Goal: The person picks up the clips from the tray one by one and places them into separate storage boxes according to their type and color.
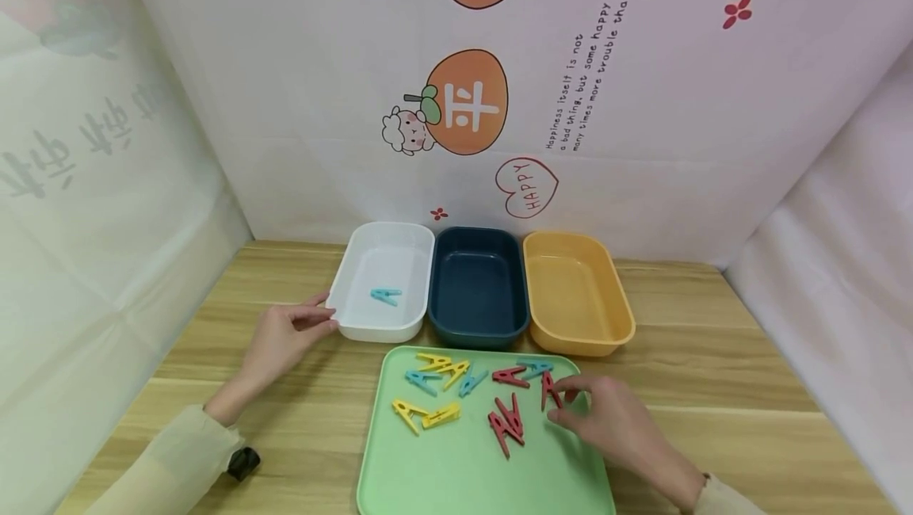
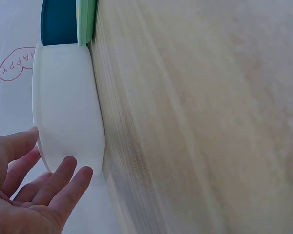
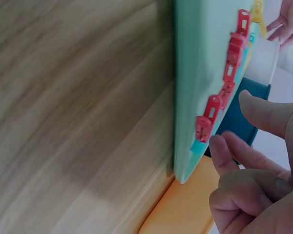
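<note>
My left hand (image 1: 285, 341) rests its fingertips against the left front corner of a white bin (image 1: 381, 335), its fingers loosely extended. In the left wrist view the fingers (image 2: 63, 178) lie along the bin's outer wall. One blue clothespin (image 1: 386, 295) lies in that bin. Over the right side of a green tray (image 1: 492, 483), my right hand (image 1: 613, 420) has its thumb and index finger spread apart close by a red clothespin (image 1: 549, 390). In the right wrist view a gap shows between the thumb (image 3: 256, 112) and the fingers. Several red, yellow and blue clothespins lie on the tray.
A dark blue bin (image 1: 478, 337) stands beside the white one, with a yellow-orange bin (image 1: 581, 345) to its right. All three stand behind the tray on the wooden table (image 1: 727, 420). A printed white cloth (image 1: 642, 182) hangs behind and at both sides.
</note>
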Demonstrator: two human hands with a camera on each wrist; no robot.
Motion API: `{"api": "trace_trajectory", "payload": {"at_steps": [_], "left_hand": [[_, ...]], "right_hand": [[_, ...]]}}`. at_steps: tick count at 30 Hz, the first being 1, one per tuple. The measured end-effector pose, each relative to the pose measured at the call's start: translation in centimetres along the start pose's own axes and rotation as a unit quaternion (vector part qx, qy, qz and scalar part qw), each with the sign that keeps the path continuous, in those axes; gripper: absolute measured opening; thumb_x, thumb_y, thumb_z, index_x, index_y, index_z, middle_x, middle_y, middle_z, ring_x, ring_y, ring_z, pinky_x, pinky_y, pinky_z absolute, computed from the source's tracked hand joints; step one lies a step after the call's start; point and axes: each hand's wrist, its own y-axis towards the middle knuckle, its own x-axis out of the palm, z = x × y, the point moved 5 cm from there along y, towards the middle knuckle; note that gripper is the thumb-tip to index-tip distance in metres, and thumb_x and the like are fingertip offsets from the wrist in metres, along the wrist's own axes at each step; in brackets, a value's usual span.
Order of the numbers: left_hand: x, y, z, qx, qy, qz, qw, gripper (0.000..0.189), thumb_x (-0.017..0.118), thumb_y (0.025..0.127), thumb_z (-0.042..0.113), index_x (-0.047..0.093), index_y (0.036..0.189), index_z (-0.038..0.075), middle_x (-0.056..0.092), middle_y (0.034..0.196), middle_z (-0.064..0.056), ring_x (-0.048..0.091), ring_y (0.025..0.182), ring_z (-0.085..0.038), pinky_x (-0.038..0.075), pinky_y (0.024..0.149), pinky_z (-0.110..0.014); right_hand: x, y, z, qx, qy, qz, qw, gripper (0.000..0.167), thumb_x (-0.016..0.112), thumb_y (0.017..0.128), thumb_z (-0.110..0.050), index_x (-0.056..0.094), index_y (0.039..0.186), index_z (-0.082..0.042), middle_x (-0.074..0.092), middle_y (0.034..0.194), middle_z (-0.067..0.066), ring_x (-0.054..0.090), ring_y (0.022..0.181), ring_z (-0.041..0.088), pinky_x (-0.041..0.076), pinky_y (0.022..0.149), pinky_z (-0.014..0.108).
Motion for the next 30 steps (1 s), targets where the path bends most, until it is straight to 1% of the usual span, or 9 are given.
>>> {"api": "trace_trajectory", "payload": {"at_steps": [2, 6, 8, 10, 14, 19, 22, 26, 30], "left_hand": [[0.0, 0.0, 0.0, 0.000, 0.000, -0.001, 1.0000, 0.018, 0.085, 0.090, 0.004, 0.080, 0.105, -0.006, 0.068, 0.132, -0.022, 0.072, 0.112, -0.039, 0.054, 0.076, -0.013], [0.0, 0.0, -0.1, -0.004, 0.002, -0.001, 1.0000, 0.018, 0.085, 0.089, 0.005, 0.081, 0.104, -0.004, 0.069, 0.132, -0.020, 0.072, 0.113, -0.037, 0.054, 0.077, -0.013], [0.0, 0.1, -0.2, -0.005, 0.004, -0.001, 1.0000, 0.018, 0.086, 0.089, 0.005, 0.081, 0.104, -0.003, 0.069, 0.131, -0.019, 0.072, 0.113, -0.036, 0.054, 0.077, -0.012], [0.0, 0.1, -0.2, -0.005, 0.004, -0.001, 1.0000, 0.018, 0.086, 0.089, 0.006, 0.081, 0.104, -0.003, 0.069, 0.131, -0.019, 0.072, 0.113, -0.035, 0.054, 0.077, -0.012], [0.0, 0.1, -0.2, -0.006, 0.005, -0.003, 1.0000, 0.018, 0.086, 0.089, 0.005, 0.081, 0.104, -0.003, 0.069, 0.132, -0.019, 0.072, 0.112, -0.036, 0.054, 0.077, -0.013], [0.0, -0.1, -0.2, -0.011, 0.005, -0.008, 0.9999, 0.019, 0.085, 0.090, 0.006, 0.080, 0.106, -0.005, 0.068, 0.133, -0.020, 0.073, 0.111, -0.036, 0.055, 0.077, -0.014], [-0.1, -0.1, -0.1, -0.013, 0.004, -0.009, 0.9999, 0.020, 0.084, 0.091, 0.006, 0.080, 0.107, -0.005, 0.068, 0.134, -0.021, 0.073, 0.111, -0.037, 0.055, 0.077, -0.014], [-0.1, -0.1, -0.2, -0.015, 0.003, -0.008, 0.9998, 0.019, 0.084, 0.091, 0.006, 0.080, 0.106, -0.005, 0.068, 0.134, -0.020, 0.073, 0.111, -0.036, 0.055, 0.077, -0.014], [0.0, 0.0, -0.2, -0.015, 0.006, -0.006, 0.9998, 0.018, 0.084, 0.091, 0.005, 0.081, 0.106, -0.004, 0.068, 0.133, -0.020, 0.072, 0.112, -0.037, 0.054, 0.077, -0.013]], "right_hand": [[0.1, 0.2, 0.2, 0.005, -0.016, 0.003, 0.9999, 0.035, 0.093, 0.081, -0.034, 0.081, 0.108, -0.016, 0.070, 0.090, -0.006, 0.056, 0.076, 0.014, 0.048, 0.062, 0.034], [0.5, 0.6, 0.4, 0.014, -0.059, 0.012, 0.9981, 0.053, 0.092, 0.079, -0.048, 0.079, 0.115, -0.011, 0.071, 0.093, -0.003, 0.060, 0.078, 0.015, 0.053, 0.066, 0.039], [0.8, 0.8, 0.3, 0.012, -0.078, 0.014, 0.9968, 0.057, 0.092, 0.078, -0.051, 0.079, 0.115, -0.010, 0.070, 0.093, -0.003, 0.061, 0.079, 0.014, 0.055, 0.069, 0.040], [1.0, 0.9, 0.2, 0.009, -0.090, 0.013, 0.9958, 0.058, 0.092, 0.077, -0.051, 0.080, 0.116, -0.010, 0.067, 0.090, -0.004, 0.058, 0.077, 0.014, 0.053, 0.068, 0.039], [1.2, 1.1, -0.1, 0.000, -0.100, 0.013, 0.9949, 0.053, 0.093, 0.078, -0.047, 0.081, 0.114, -0.010, 0.060, 0.083, -0.005, 0.051, 0.071, 0.014, 0.047, 0.062, 0.036], [1.4, 0.8, -0.3, -0.025, -0.104, 0.036, 0.9936, 0.030, 0.094, 0.080, -0.031, 0.080, 0.100, -0.013, 0.060, 0.080, -0.006, 0.050, 0.068, 0.012, 0.046, 0.058, 0.034], [1.4, 0.6, -0.3, -0.035, -0.100, 0.043, 0.9934, 0.023, 0.093, 0.079, -0.023, 0.080, 0.096, -0.016, 0.062, 0.081, -0.007, 0.052, 0.068, 0.011, 0.047, 0.058, 0.035], [1.4, 0.5, -0.2, -0.031, -0.093, 0.025, 0.9948, 0.024, 0.093, 0.079, -0.018, 0.082, 0.101, -0.019, 0.069, 0.090, -0.007, 0.058, 0.075, 0.012, 0.052, 0.065, 0.039], [1.2, 0.4, -0.1, -0.034, -0.082, 0.017, 0.9959, 0.029, 0.093, 0.079, -0.015, 0.082, 0.106, -0.019, 0.073, 0.103, -0.004, 0.067, 0.088, 0.017, 0.058, 0.078, 0.047]]}}
